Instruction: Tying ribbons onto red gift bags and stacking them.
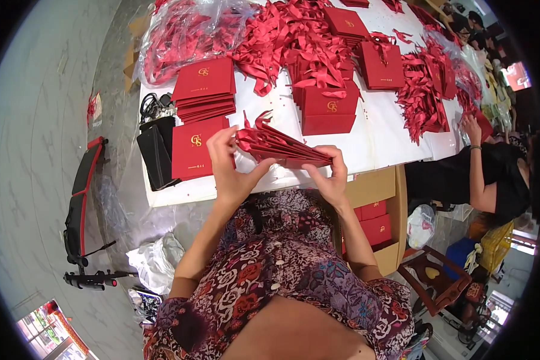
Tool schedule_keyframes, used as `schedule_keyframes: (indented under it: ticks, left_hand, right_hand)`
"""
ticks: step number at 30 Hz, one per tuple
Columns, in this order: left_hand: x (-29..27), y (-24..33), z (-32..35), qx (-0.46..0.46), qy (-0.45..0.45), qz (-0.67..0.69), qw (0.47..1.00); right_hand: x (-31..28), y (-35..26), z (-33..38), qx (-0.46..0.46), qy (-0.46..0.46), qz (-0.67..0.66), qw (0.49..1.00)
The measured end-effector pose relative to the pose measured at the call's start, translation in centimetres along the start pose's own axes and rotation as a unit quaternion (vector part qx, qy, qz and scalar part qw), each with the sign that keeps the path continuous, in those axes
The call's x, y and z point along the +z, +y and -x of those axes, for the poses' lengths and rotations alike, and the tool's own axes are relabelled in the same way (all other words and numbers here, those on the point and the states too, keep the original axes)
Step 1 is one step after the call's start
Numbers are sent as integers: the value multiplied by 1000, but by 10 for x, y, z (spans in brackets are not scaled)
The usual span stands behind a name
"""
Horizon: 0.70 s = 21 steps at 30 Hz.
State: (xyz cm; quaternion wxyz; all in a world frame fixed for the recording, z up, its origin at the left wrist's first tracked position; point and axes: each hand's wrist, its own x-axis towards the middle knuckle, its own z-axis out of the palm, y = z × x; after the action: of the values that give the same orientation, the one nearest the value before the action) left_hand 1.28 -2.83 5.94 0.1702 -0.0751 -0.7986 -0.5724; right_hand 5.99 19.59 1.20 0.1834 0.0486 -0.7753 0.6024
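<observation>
Over the table's near edge I hold a bundle of flat red paper gift bags, their openings and red ribbon handles turned up. My left hand is closed round the bundle's left end, thumb low on the near side and fingers beside the ribbons. The right end is pinched between thumb and fingers of my right hand. Just left of the bundle lies a flat red bag with a gold emblem. Behind that sits a stack of red bags. Another group of bags stands beyond my right hand.
Red ribbons heap across the white-covered table, beside a clear plastic bag. A black pouch and cables lie at the left edge. An open carton holds red bags below right. A co-worker's arm reaches in at right.
</observation>
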Motion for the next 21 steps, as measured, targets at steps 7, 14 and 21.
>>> schedule_keyframes:
  ticks: [7,14,21]
  left_hand:
    - [8,-7,-19,95,-114,-46,988]
    - [-16,-14,-42,-84,-100,-114,985]
    - [-6,-6,-55,-8,-270,-109,957]
  right_hand:
    - [-5,-3,3,-48,-22,50,997]
    - [-25,1,7,10,-4,8,1000]
    - [-26,-4,4,-34,-43,52,997]
